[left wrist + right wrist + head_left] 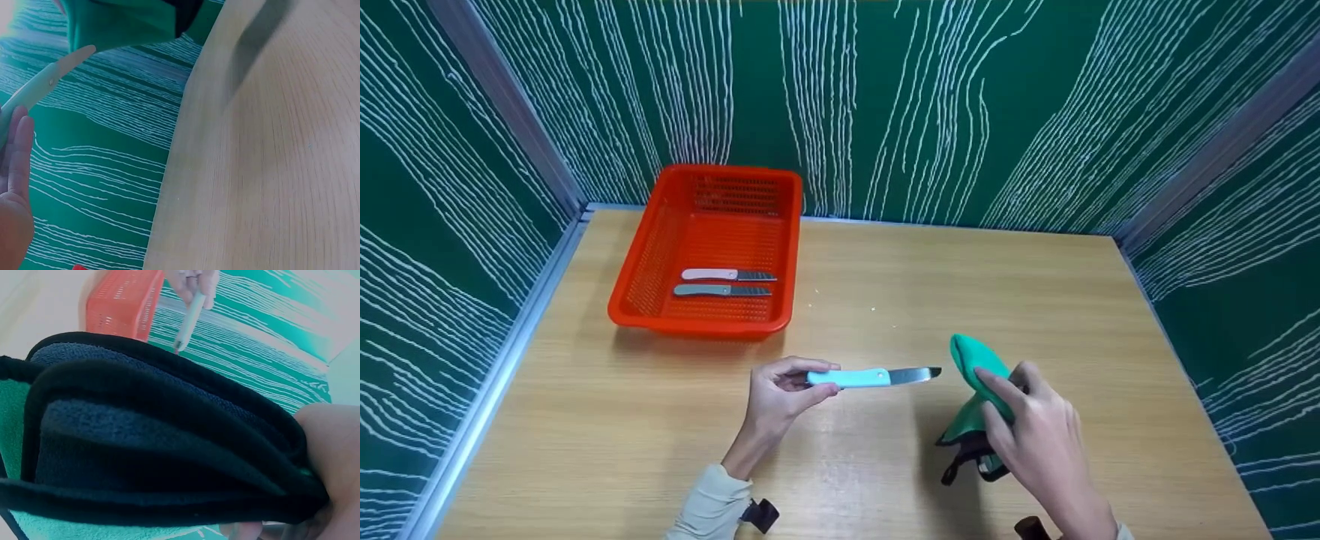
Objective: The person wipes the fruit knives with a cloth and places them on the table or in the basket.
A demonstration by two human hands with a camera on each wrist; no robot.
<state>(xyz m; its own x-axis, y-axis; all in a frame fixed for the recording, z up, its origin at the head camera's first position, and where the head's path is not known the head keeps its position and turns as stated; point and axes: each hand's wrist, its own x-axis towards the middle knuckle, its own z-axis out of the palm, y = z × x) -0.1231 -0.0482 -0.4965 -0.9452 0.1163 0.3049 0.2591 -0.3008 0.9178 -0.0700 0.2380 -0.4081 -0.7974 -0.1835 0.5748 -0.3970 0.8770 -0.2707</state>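
My left hand [780, 394] pinches the light-blue handle of a small knife [859, 377], its blade pointing right above the table. In the left wrist view the knife [48, 81] slants up, its tip overlapping the green cloth [121, 25]. On the right, my right hand [1039, 427] grips a folded green cloth [979, 364] with black edging and a dark loop, close to the blade tip. The right wrist view shows the cloth's dark fleecy inside [112, 422] between black borders, with the left hand [194, 281] and knife [190, 320] beyond it.
A red plastic basket [795, 255] stands at the back left of the wooden table [930, 277]. Inside lie a pink-handled knife [711, 274] and a grey-green-handled knife [703, 290], side by side. Green walls [757, 90] with white wavy lines enclose the table.
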